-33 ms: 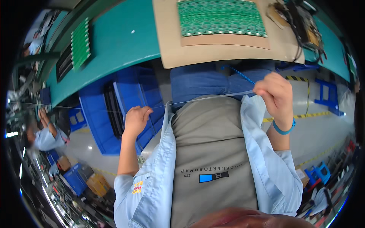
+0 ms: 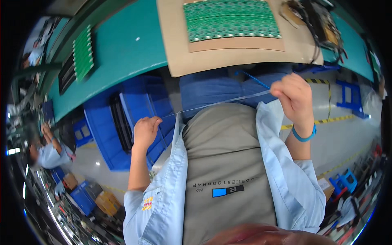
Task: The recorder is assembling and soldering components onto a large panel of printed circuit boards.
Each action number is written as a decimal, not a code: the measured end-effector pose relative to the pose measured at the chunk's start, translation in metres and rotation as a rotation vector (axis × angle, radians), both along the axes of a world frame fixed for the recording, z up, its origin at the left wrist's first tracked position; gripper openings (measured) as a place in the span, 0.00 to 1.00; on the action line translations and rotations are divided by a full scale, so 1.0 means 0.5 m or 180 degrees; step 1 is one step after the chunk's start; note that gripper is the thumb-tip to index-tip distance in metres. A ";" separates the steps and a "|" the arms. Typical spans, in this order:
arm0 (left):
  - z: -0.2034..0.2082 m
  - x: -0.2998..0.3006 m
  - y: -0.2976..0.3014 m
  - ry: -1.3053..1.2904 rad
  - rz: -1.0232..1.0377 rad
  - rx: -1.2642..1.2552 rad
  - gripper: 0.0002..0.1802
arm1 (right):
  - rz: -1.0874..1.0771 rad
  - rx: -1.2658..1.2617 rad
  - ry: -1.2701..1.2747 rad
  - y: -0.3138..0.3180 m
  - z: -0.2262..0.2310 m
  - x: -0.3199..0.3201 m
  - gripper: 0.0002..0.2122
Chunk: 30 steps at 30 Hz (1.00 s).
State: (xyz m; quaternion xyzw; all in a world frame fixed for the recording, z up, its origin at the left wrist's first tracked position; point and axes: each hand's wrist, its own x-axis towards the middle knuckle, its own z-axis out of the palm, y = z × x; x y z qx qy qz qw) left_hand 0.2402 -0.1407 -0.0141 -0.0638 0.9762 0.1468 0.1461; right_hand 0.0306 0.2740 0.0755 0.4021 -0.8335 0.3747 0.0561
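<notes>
A thin, clear strip (image 2: 220,101), which looks like transparent tape or film, stretches taut across the front of my body above my lap. Its left end meets the pinched fingertips of my left hand (image 2: 145,131). My right hand (image 2: 292,94), closed in a fist, grips the other end, higher up and further right. Around my right wrist is a blue band (image 2: 305,134). A coiled blue cord (image 2: 255,79) runs from near that fist toward the table edge. Whatever else lies inside the fist is hidden by the fingers.
Ahead, a green-topped bench (image 2: 122,53) carries a cardboard sheet (image 2: 175,49) with green circuit board panels (image 2: 232,20). Another green board (image 2: 83,53) stands at left, tools and cables (image 2: 322,28) at right. Blue bins (image 2: 104,126) sit below left. Another person (image 2: 51,151) works far left.
Both hands keep their grip on the clear strip and barely move. A thin line trailing left beyond my left hand no longer shows. The whole view has shifted slightly.
</notes>
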 end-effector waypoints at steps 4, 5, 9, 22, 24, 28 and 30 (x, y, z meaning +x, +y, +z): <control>-0.082 0.005 -0.011 -0.0105 0.0630 0.0440 0.12 | -0.0445 0.0145 0.0425 0.039 -0.032 -0.015 0.04; -0.096 0.006 -0.014 -0.0037 0.0795 0.0671 0.13 | -0.0441 0.0102 0.0460 0.048 -0.034 -0.015 0.04; -0.147 0.010 0.009 -0.0150 0.0982 0.0926 0.14 | -0.0684 0.0206 0.0676 0.064 -0.025 -0.023 0.05; -0.296 0.043 -0.018 -0.0117 0.1624 0.1638 0.15 | -0.0842 0.0153 0.0907 0.101 -0.013 -0.091 0.06; -0.268 0.014 -0.001 -0.0143 0.1802 0.1706 0.13 | -0.0841 0.0113 0.0956 0.103 -0.017 -0.106 0.06; -0.273 -0.011 -0.002 0.0562 0.1089 0.0929 0.12 | -0.0847 0.0089 0.0983 0.096 -0.020 -0.135 0.06; -0.277 -0.022 -0.008 0.1254 0.0239 0.0142 0.12 | -0.0855 0.0099 0.1014 0.089 -0.020 -0.145 0.06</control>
